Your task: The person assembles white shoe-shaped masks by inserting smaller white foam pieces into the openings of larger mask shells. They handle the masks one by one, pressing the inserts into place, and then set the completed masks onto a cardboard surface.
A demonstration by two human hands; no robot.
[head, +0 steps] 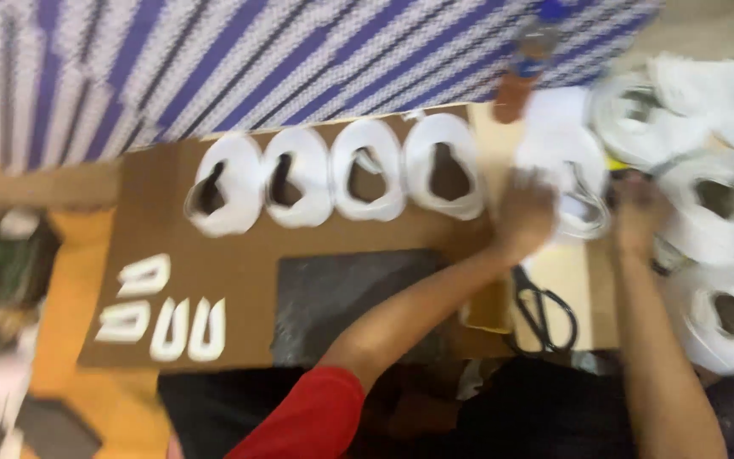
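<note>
My left hand (523, 212) reaches across a brown cardboard sheet (239, 272) and rests at the left edge of a white shoe upper piece (567, 170). On the other side of that piece is my right hand (639, 212), fingers on it. The frame is blurred, so the exact grip is unclear. Several white shoe uppers (333, 174) lie in a row on the cardboard to the left of my hands.
Several small white U-shaped strips (167, 310) lie at the cardboard's lower left. A dark grey mat (341, 297) sits on the cardboard. Black scissors (541, 310) lie between my arms. More white uppers (707, 204) pile up at the right. A glue bottle (524, 59) stands behind.
</note>
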